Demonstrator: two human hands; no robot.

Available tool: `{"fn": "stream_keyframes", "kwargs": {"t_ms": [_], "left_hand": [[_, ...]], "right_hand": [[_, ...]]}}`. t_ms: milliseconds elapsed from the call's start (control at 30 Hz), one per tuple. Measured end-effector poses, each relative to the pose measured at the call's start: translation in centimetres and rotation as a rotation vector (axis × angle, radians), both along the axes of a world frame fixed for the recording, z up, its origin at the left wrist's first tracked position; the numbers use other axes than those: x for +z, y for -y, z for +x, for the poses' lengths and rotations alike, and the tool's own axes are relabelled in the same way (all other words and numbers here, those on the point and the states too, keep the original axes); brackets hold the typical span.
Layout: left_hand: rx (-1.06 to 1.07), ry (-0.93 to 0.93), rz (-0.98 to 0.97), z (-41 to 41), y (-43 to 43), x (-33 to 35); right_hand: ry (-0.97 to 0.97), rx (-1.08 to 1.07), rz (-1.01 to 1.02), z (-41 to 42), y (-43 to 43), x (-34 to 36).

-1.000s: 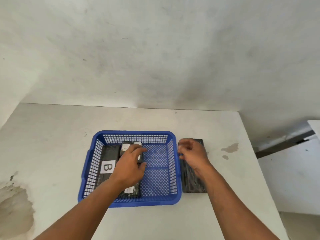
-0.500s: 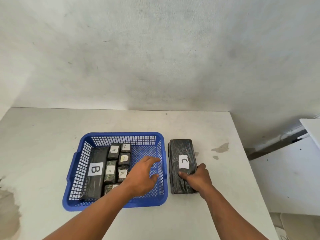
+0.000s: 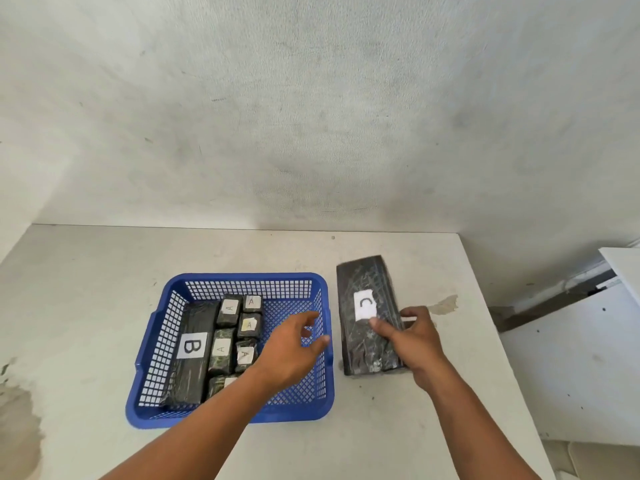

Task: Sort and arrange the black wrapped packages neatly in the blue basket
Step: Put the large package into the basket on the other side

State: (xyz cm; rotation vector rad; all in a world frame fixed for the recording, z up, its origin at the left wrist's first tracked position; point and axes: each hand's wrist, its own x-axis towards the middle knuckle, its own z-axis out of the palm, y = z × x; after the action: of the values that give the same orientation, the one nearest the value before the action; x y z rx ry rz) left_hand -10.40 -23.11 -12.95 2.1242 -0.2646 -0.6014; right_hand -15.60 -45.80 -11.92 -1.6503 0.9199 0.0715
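Observation:
The blue basket sits on the white table. Inside, a long black package labelled B lies along the left wall, with several small black packages labelled A beside it. A long black package labelled C is just right of the basket, its far end tilted up and blurred. My right hand grips its right edge, thumb on top near the label. My left hand hovers open over the basket's bare right half, fingers spread toward the C package, holding nothing.
The table meets a grey wall at the back. Its right edge drops off near a white cabinet. Stains mark the table at the left front and right of the C package.
My right hand has slid up the C package's right side and taken hold, lifting its far end. My left hand has left the small packages and opened over the basket's right half.

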Motion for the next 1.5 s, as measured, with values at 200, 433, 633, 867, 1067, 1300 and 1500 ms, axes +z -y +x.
{"fn": "stream_keyframes", "kwargs": {"t_ms": [200,433,633,867,1067,1300,1500], "left_hand": [[0.190,-0.416,-0.532,1.3,1.1,3.2],[0.495,-0.446,-0.641,2.3,-2.0,2.3],[0.554,-0.478,-0.497,1.0,-5.5,-1.3],[0.509,-0.498,-0.401,0.3,-4.2,-4.0],[0.414,-0.435,-0.193,0.8,-4.2,-4.3],[0.347,-0.375,-0.040,0.9,-4.4,-4.7],[0.279,-0.328,0.065,0.7,-4.6,-4.8]], "right_hand": [[0.194,0.089,0.192,0.9,-1.6,4.2],[0.162,0.241,0.202,0.9,-7.0,1.2],[-0.023,0.398,-0.018,1.4,-8.1,-0.8],[-0.055,0.567,-0.241,0.8,-9.1,-1.4],[-0.025,0.679,-0.364,0.0,-9.4,-2.1],[-0.001,0.927,-0.904,-0.3,-10.1,-2.4],[-0.052,1.257,-1.115,0.7,-10.2,-1.9]]}}
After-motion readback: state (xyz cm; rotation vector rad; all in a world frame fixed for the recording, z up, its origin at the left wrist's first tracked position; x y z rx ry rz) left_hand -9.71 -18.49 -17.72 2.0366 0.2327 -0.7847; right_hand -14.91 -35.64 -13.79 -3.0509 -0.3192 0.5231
